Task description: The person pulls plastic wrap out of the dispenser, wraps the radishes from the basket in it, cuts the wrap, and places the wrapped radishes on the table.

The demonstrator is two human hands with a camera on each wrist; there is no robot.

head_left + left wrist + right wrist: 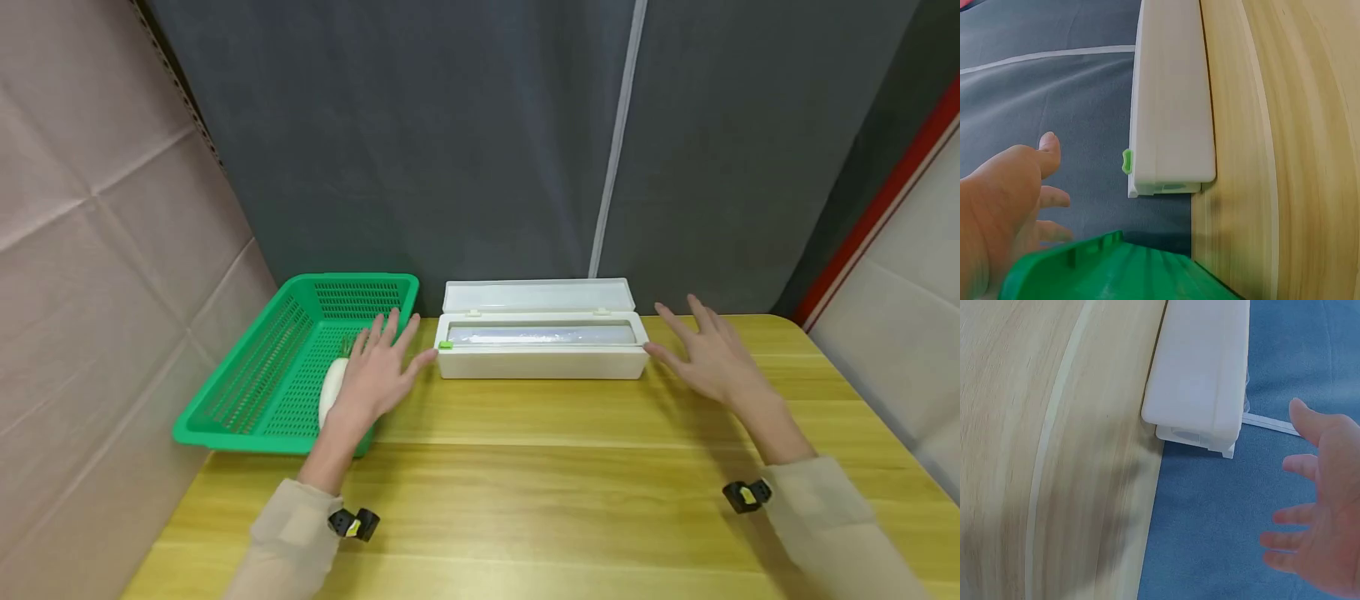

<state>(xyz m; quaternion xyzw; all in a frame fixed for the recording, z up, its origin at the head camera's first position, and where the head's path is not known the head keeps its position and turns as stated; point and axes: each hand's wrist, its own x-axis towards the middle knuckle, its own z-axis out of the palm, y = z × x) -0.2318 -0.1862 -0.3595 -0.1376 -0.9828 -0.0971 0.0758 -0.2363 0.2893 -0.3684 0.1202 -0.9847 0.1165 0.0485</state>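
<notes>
A long white cling film dispenser box (542, 363) stands at the table's back edge, its lid (538, 295) raised and a roll of clear film (542, 335) inside. A small green slide cutter (446, 344) sits at its left front corner. My left hand (377, 371), fingers spread, is above the right side of a green plastic basket (247, 446), thumb toward the box's left end. Partly hidden behind that hand, a white radish (332, 390) with green stems lies in the basket. Off the box's right end hovers my right hand (708, 354), fingers spread, holding nothing.
The wooden table (540, 483) extends in front of the box. A dark grey curtain (420, 142) hangs right behind it. Pale cloth walls (112, 275) close off the left side, and a white panel with a red edge (885, 196) borders the right.
</notes>
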